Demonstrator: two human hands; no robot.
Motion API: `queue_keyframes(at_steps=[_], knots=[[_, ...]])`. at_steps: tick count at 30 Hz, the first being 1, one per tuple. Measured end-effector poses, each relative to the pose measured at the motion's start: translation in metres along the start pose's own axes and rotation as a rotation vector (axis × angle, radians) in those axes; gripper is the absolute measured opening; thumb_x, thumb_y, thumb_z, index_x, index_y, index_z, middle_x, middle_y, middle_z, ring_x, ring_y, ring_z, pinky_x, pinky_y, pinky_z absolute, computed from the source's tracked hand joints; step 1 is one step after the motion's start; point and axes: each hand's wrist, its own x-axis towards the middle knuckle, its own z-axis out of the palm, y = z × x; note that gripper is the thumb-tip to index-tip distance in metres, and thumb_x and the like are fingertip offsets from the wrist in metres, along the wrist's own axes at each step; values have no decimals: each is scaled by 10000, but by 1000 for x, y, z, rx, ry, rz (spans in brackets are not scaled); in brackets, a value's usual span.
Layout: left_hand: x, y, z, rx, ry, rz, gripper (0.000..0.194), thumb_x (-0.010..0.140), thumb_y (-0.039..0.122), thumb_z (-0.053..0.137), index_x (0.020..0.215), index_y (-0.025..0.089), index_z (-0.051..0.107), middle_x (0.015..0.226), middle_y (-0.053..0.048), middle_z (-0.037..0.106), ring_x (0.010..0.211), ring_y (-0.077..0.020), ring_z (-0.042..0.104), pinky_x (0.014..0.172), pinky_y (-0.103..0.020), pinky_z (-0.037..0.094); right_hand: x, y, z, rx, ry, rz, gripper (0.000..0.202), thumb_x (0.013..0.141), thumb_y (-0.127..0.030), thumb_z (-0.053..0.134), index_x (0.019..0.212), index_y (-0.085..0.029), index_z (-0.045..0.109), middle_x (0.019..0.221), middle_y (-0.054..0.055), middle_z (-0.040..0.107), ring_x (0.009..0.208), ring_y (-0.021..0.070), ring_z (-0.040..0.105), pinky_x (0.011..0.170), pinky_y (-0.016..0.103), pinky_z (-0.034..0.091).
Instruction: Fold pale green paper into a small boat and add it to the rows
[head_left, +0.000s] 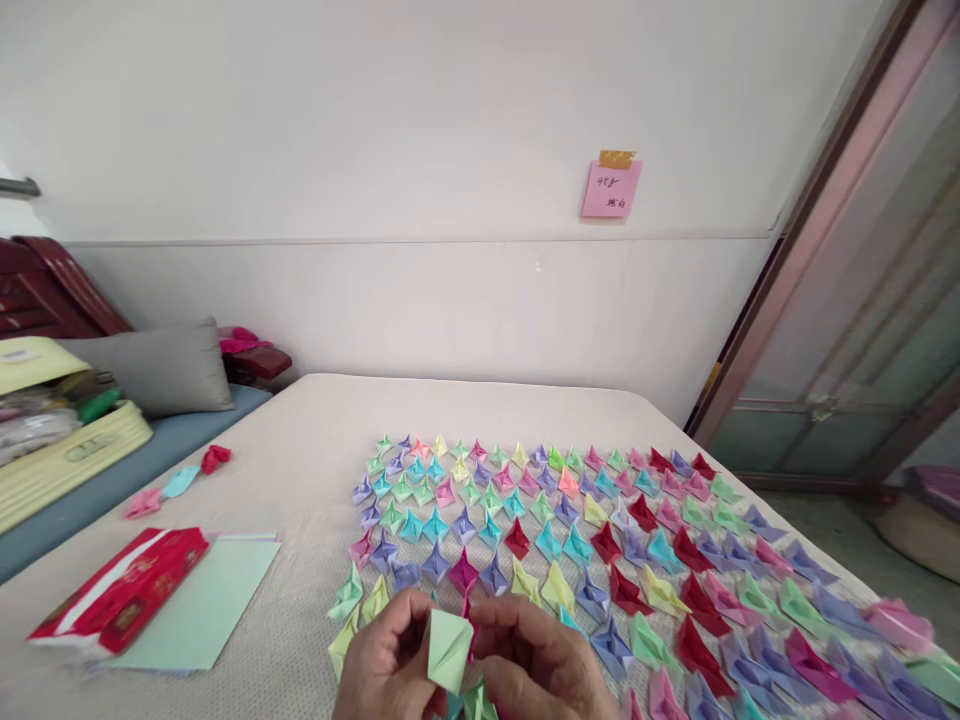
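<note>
At the bottom middle, my left hand [397, 655] pinches a small piece of pale green folded paper [450, 650] by its left side. My right hand [540, 655] is closed, with curled fingertips against the paper's right edge. A diagonal crease crosses the face of the piece. Beneath and around both hands lie rows of small folded paper shapes with pointed tips, such as a magenta one [463, 572] just beyond my fingers and a light green one [478, 702] below them. My hands cover part of the nearest rows.
The shapes spread over a cream cloth-covered table [300, 450]. At left, a red tissue packet [142, 585] rests on a stack of pale green paper sheets [225, 600]. Behind it lie crumpled coloured pieces [180, 482]. A bench with a grey cushion [165, 368] stands far left.
</note>
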Motion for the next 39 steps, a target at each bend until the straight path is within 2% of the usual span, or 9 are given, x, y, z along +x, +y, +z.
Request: queue_keyframes(at_steps=[6, 10, 15, 18, 23, 26, 31, 36, 39], knots=[[1, -2, 0, -10, 11, -6, 269, 673, 350, 738, 592, 193, 535, 431, 94, 440, 433, -88, 370, 444, -194, 276, 2, 6, 2, -67, 5, -8, 242, 688, -269, 747, 920, -204, 739, 748, 32, 687, 649, 176, 605, 580, 285, 398], [4, -10, 0, -40, 53, 21, 305, 644, 364, 760, 575, 209, 506, 481, 82, 465, 488, -115, 408, 472, -209, 339, -1, -4, 4, -256, 64, -181, 288, 675, -108, 675, 910, -263, 738, 751, 8, 653, 669, 170, 576, 585, 269, 407], [8, -18, -1, 48, 36, 79, 237, 625, 263, 730, 579, 217, 502, 514, 80, 435, 547, -133, 408, 505, -218, 354, -2, -7, 3, -310, -67, -391, 622, 636, 15, 584, 1073, -401, 736, 1154, 11, 679, 930, 214, 645, 818, 312, 486], [8, -15, 1, 153, -20, 98, 174, 629, 210, 695, 563, 200, 535, 514, 63, 470, 552, -135, 431, 517, -221, 354, -3, -9, -1, -293, -193, -363, 630, 666, 4, 592, 1097, -436, 728, 1257, 6, 632, 1118, 255, 604, 919, 351, 458], [6, -11, 0, 76, -66, 68, 145, 661, 264, 723, 713, 191, 610, 610, 26, 592, 606, -163, 533, 551, -235, 399, 0, -10, -5, -245, -187, -204, 345, 645, -35, 687, 832, -312, 777, 1150, 31, 624, 808, 178, 615, 716, 300, 460], [3, -7, -3, 26, -81, 124, 228, 735, 407, 722, 771, 199, 635, 648, 34, 565, 601, -137, 481, 555, -224, 365, 6, 0, -7, -55, -144, -117, 146, 610, -183, 802, 722, -223, 717, 1036, 38, 619, 693, 141, 558, 605, 270, 412], [0, 2, -3, 4, -192, 147, 379, 772, 526, 682, 638, 174, 645, 787, -3, 573, 621, -125, 458, 580, -232, 357, 14, 10, -6, 63, -34, -66, 400, 551, -391, 892, 532, -172, 557, 873, 28, 639, 591, 100, 480, 556, 257, 358], [6, -8, -7, -164, -304, 41, 311, 673, 452, 792, 805, 207, 652, 621, 31, 567, 592, -128, 434, 576, -235, 327, 11, 2, -3, 187, -36, -37, 276, 569, -350, 891, 583, -185, 671, 751, -9, 616, 535, 82, 474, 509, 237, 353], [9, -12, -8, -165, -320, 16, 277, 682, 386, 784, 828, 203, 637, 581, 44, 550, 586, -124, 430, 586, -238, 320, 11, 1, -4, 210, -19, -33, 227, 578, -344, 890, 570, -195, 719, 825, 4, 628, 550, 80, 493, 499, 229, 370]])
